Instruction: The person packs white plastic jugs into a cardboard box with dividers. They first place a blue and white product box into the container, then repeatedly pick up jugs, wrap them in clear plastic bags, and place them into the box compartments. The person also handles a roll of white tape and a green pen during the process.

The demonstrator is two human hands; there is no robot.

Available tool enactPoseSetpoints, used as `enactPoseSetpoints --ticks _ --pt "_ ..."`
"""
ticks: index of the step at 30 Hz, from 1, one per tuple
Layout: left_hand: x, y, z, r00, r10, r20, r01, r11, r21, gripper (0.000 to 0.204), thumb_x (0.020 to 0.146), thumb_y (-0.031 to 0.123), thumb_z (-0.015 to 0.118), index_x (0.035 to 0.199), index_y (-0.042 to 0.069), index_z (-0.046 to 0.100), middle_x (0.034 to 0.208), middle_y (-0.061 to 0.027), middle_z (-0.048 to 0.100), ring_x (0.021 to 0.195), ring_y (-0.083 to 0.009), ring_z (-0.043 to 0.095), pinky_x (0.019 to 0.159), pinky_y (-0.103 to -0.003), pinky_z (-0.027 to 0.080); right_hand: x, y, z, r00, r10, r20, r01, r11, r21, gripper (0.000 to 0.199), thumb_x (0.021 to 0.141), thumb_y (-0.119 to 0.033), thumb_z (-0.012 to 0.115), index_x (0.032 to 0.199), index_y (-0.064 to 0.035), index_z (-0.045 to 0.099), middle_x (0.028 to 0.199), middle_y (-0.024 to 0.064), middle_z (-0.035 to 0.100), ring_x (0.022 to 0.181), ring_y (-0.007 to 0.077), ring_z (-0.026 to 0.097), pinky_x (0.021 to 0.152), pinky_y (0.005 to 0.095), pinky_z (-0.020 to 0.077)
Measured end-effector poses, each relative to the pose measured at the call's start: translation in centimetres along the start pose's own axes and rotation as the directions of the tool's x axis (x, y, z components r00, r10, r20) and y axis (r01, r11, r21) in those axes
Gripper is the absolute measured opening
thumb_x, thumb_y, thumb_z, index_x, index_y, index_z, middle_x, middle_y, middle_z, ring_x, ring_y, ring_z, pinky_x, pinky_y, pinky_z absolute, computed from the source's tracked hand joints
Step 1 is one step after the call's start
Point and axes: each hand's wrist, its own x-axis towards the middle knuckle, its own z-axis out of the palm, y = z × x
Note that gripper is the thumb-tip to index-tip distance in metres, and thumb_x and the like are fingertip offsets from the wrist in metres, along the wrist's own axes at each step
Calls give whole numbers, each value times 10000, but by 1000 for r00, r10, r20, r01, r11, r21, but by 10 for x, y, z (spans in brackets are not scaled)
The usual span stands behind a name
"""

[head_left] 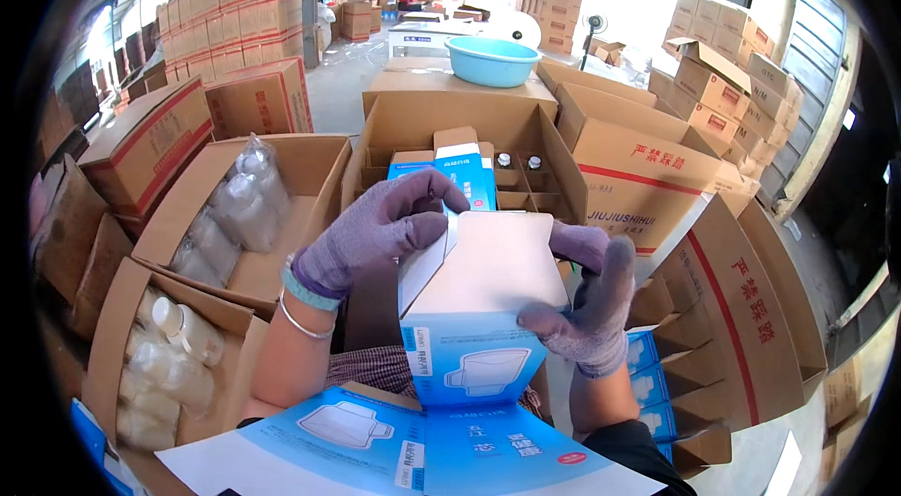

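Observation:
In front of me I hold a blue and white cardboard carton (474,332), its pale inner flap facing up. My left hand (385,224), in a grey-purple glove, pinches the narrow white side flap at the carton's upper left. On the other side my right hand (591,304), gloved alike, grips the carton's right edge, thumb in front and some fingers hidden behind. Blue printed cardboard (375,444) spreads over my lap below; whether it joins the held carton I cannot tell. Beyond my hands, a divided brown box (450,111) contains blue cartons (479,177) and white-capped bottles (534,163).
At left, open boxes contain plastic-wrapped bottles (249,200) and white bottles (188,327). Close on the right stands a divided box (741,308) with blue cartons. A light-blue basin (493,64) rests on a box ahead. Stacked boxes (235,13) rise behind.

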Motion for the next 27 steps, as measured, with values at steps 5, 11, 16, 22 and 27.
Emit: enactPoseSetpoints --ticks 5,11,16,22,27 --pt "11 -2 9 990 -137 24 129 972 197 348 840 210 782 1120 55 647 953 -25 627 885 -82 580 807 -260 488 -13 3 2 942 -207 265 214 977 -1 482 811 -292 808 1239 -162 631 1171 201 632 936 356 694 784 386 600" --pt "10 -15 36 924 348 -158 -254 868 427 484 822 122 702 1272 45 543 1305 -178 548 1286 -325 532 1117 -426 408 5 -27 8 921 247 302 -53 847 -530 810 705 -673 783 1307 -146 657 1417 233 460 1183 411 598 990 483 512" --pt "-7 -41 70 730 239 -641 -272 961 49 353 879 81 552 1229 37 555 1257 -104 556 1191 -219 536 1065 -362 412 -2 -17 0 808 316 498 -27 864 -503 722 689 -702 748 1132 -131 736 1043 92 724 1017 276 679 923 442 502" --pt "-19 -38 63 871 -48 -489 -20 991 -132 391 883 230 560 1225 42 577 1166 -112 592 1057 -187 561 970 -347 448 3 -31 -16 665 352 659 -70 908 -414 618 754 -646 757 1091 -128 755 1002 99 735 972 254 691 882 399 510" --pt "-43 -7 77 864 191 -466 -273 955 -115 480 794 221 620 1213 -5 558 1176 -157 619 1066 -223 613 928 -356 510 28 -7 -32 887 390 246 -461 777 429 544 983 -502 529 1200 -30 689 1257 178 656 1141 268 628 970 418 489"
